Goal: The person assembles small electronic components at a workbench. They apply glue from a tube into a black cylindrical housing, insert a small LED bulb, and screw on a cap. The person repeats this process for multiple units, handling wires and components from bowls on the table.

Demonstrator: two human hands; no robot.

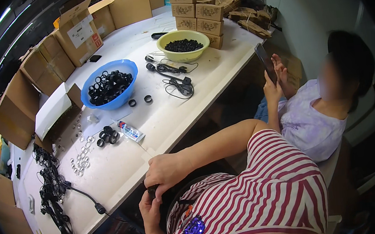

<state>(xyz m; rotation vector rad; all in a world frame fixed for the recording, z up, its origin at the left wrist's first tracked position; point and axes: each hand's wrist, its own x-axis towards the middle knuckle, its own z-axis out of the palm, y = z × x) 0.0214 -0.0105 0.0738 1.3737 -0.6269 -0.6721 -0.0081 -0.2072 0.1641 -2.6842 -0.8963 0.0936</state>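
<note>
Just off the table's near edge, my right hand [166, 169] and my left hand [150, 209] meet with fingers closed round a small black piece [152, 191]. Most of that piece is hidden by my fingers, so its kind does not show. Nearest on the white table [124, 166] lie a white tube [131, 131] with coloured print, a cluster of loose black rings [108, 136] and several clear round lenses [81, 162]. A black cable with a plug-like end [99, 208] reaches the table edge left of my hands.
Farther back stand a blue bowl [132, 84] of black rings and a yellow bowl [170, 55] of small black parts. Coiled black cables [180, 88] lie beside them; a cable bundle [50, 193] is at left. Boxes [209, 27] line the back. A person [311, 109] holding a phone sits right.
</note>
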